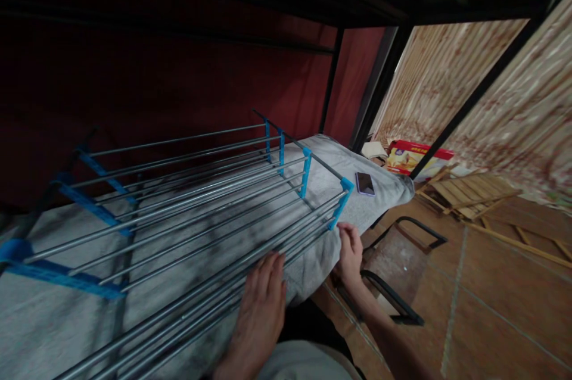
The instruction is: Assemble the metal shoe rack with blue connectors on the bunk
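A multi-tier rack of thin grey metal rods (192,196) with blue plastic brackets (342,203) lies across a grey cloth (379,192). My left hand (263,302) rests on the nearest rods, its fingers stretched out side by side and not wrapped round them. Just below the bracket at the rack's near right corner is my right hand (351,252), beside the cloth's edge. Its fingers are curled; what lies inside them, if anything, is hidden. Dark end bars join the blue brackets on both ends of the rack.
A phone (365,184) lies on the cloth, right of the rack. Dark frame posts (384,88) rise behind it. A black-framed stool or chair (397,267) stands on the tiled floor (500,302). Farther right are a folded wooden chair (473,192) and a red-and-yellow box (415,156).
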Demonstrator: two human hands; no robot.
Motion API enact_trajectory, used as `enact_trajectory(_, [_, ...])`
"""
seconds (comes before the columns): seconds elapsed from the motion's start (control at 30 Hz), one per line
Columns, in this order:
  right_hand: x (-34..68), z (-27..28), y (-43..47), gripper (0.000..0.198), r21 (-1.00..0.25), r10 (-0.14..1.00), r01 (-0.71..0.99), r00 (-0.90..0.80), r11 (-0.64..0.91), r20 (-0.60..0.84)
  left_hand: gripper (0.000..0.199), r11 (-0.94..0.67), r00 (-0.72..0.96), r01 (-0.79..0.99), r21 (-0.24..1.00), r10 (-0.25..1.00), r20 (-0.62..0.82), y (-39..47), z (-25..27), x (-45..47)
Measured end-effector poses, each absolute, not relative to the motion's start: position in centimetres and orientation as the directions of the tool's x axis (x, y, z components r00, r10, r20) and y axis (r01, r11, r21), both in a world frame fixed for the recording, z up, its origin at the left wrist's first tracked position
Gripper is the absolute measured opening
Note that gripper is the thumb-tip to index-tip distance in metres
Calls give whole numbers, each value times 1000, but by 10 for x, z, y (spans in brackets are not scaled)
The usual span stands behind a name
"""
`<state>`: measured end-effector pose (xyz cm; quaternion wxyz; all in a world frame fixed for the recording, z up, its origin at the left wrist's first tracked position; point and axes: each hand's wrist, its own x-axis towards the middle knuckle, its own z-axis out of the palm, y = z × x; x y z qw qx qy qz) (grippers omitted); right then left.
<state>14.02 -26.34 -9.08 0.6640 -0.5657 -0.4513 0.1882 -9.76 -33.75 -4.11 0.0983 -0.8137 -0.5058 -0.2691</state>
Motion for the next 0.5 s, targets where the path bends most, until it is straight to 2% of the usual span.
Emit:
enact_trajectory(0.07, [162,-82,-235,34,-955,727,138,622,264,291,43,-496,384,860,115,780,493,-304,-25,-56])
enact_trajectory(0.23, [180,-70,-182,56,-953,833,-129,527,274,168,45,-522,446,828,207,835,323,-239,2,27])
enact_trajectory(0.4, [172,-72,-166,58,-939,886,-257,454,228,91,37,-397,380,872,285,918,114,-204,10,72])
enact_trajectory(0.5, [171,-76,-167,59,-929,913,-326,407,174,29,34,-340,332,891,301,940,77,-197,8,81])
